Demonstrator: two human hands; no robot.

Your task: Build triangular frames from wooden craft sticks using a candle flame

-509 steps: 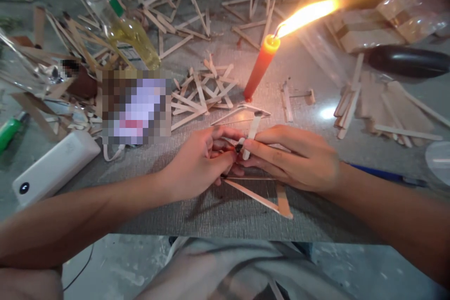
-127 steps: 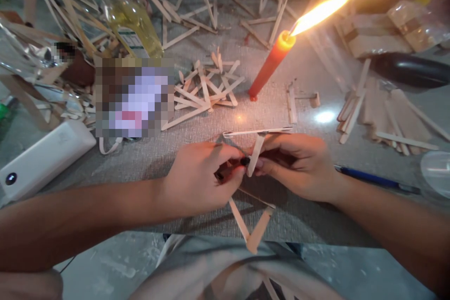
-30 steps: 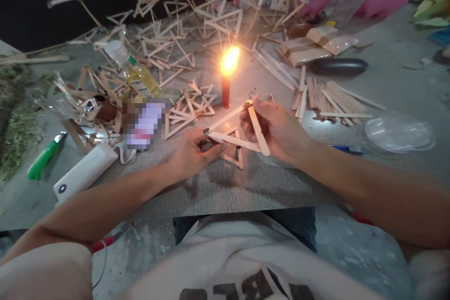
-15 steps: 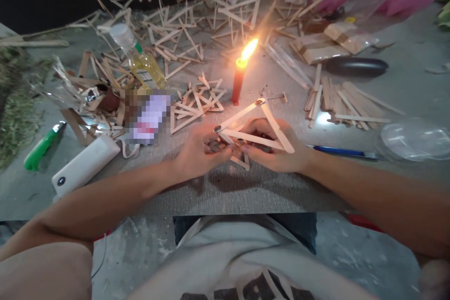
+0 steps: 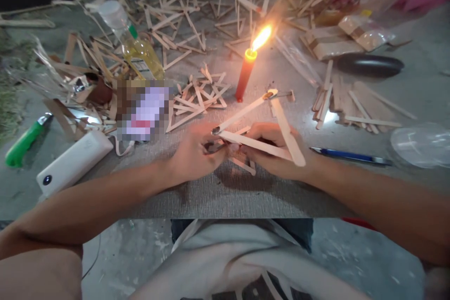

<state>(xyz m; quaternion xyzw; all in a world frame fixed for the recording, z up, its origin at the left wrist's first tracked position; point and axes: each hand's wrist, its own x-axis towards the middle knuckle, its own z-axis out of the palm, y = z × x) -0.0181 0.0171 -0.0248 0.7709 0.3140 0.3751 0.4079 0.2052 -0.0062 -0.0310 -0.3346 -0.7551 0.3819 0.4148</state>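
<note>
The pale triangle, dark at two corners, is above the table, the left hand gripping one corner. The right hand, earlier at the top corner, now curls underneath; its grip is unclear.

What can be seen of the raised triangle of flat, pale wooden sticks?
The triangle has three wood-like sticks with rounded ends, overlapping at the corners. Its left and far corners look darkened. It hangs above the grey, textured tabletop, left corner apparently gripped by the left hand. The right hand sits beneath its near side, contact unclear.
</note>
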